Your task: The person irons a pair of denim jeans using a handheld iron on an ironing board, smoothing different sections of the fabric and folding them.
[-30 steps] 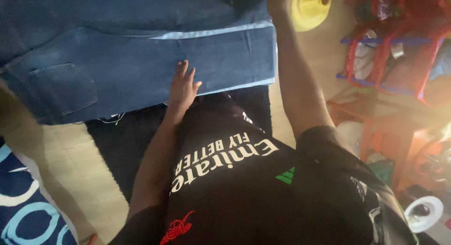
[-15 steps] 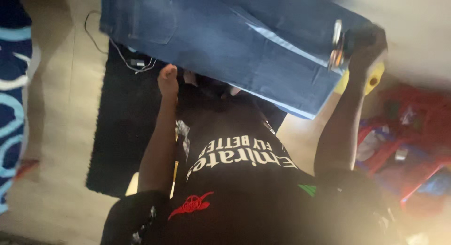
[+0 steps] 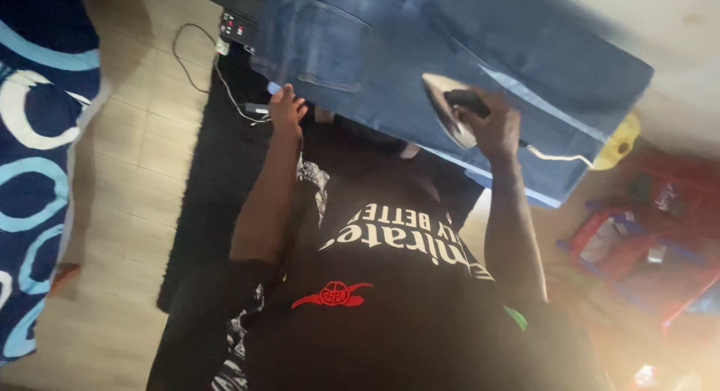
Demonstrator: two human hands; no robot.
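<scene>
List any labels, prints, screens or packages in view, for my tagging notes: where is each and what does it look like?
Shirt print: white lettering across the black shirt's chest.
Shirt crest: small red emblem below that lettering.
Device panel: black box on the floor, top left, with tiny red lights.
Packages: blurred pale items in a red rack, right.

jeans cut off at top edge, left hand fingertips tucked under denim hem, iron handle hidden by right hand, red rack blurred, overexposed

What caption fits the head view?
Right hand lifts a silver-soled iron above blue denim jeans; left hand at their edge.
</scene>
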